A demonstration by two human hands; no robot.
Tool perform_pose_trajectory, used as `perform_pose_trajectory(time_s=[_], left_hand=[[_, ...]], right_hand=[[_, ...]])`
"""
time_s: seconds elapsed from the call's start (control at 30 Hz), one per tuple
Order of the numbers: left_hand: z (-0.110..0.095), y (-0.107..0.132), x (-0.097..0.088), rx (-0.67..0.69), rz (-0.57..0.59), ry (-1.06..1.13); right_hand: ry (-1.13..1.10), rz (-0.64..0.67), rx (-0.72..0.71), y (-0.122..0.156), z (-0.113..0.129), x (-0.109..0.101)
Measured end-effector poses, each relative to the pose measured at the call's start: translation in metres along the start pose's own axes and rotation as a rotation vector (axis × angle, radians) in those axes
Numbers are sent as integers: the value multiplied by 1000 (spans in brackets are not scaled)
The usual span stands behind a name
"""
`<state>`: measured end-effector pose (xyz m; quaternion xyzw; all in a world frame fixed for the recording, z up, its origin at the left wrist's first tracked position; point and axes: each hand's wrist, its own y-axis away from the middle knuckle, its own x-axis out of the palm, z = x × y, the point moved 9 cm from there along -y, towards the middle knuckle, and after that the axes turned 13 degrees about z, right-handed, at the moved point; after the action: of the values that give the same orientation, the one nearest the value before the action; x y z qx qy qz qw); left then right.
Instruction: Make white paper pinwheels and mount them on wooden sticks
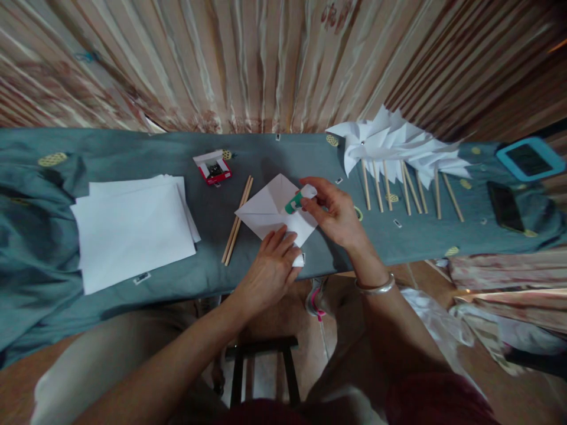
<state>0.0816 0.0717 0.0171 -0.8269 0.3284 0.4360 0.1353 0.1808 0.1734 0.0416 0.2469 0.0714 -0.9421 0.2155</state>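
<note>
Left hand (270, 265): flat, fingers loosely spread, pinning near corner of folded paper (271, 208) at front edge of worktop (398, 236).
Judgement: firm press stops sheet sliding; light dabs avoid wrinkling thin paper.
Right hand (339, 215): fingers pinched on glue stick (293, 202), tip over paper's right flap.
Paper: white, set as diamond, creased diagonally.
Wooden sticks (237, 221) just left.
Farther: paper stack (133, 230), red box (214, 168), pinwheels (398, 144).

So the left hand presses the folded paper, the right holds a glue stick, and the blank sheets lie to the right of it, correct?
No. The head view shows the blank sheets lying to the left of the folded paper. The left hand does press it and the right hand does hold the glue stick.
</note>
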Motion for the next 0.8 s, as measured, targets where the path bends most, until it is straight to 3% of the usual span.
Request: perform_pose_trajectory(time_s=[0.43,0.8], left_hand=[[-2,-2,2,-13,29,-52],[-3,-2,3,-27,43,-108]], right_hand=[[272,-22,-30,10,27,6],[516,57,-139,18,47,17]])
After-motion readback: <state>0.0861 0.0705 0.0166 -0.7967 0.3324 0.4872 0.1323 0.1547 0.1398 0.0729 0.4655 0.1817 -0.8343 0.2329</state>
